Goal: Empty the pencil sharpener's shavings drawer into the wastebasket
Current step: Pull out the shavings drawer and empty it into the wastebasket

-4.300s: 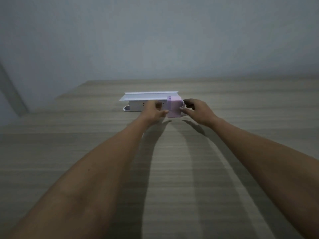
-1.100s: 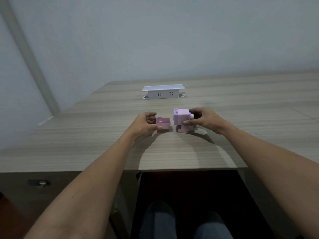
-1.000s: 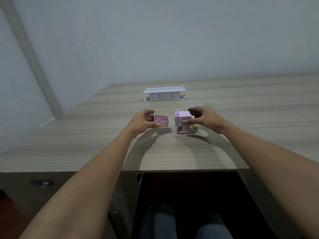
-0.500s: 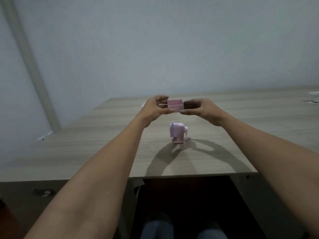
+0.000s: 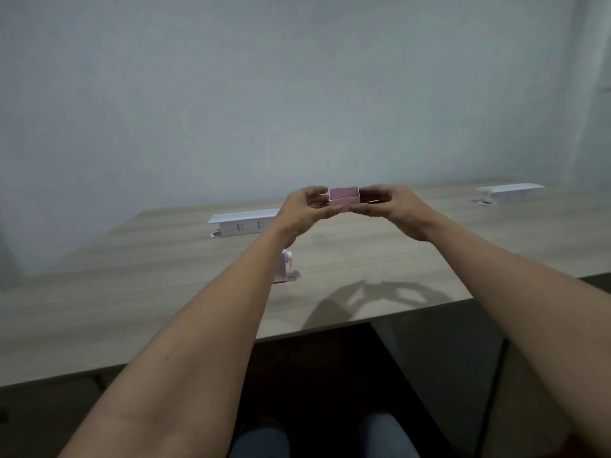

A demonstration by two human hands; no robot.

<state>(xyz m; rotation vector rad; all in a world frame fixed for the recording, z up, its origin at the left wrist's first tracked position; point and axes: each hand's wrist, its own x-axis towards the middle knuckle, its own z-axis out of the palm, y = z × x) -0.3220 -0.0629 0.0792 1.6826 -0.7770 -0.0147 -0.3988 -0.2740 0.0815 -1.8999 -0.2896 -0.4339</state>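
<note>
The small pink shavings drawer [image 5: 344, 197] is held level in the air above the wooden desk [image 5: 132, 292], open side up. My left hand [image 5: 305, 211] pinches its left end and my right hand [image 5: 388, 204] pinches its right end. The lilac pencil sharpener [image 5: 286, 267] stands on the desk below, mostly hidden behind my left forearm, with only its crank side showing. No wastebasket is in view.
A white socket box [image 5: 243, 223] with a raised lid sits on the desk behind my left hand. A second white socket box [image 5: 510, 192] lies at the far right. The desk's near edge crosses the lower view; my knees [image 5: 325, 438] show in the dark gap below.
Both hands have carried the drawer to the right, away from the sharpener, which now lies behind my left forearm. The view has swung right and a second socket box has come into sight.
</note>
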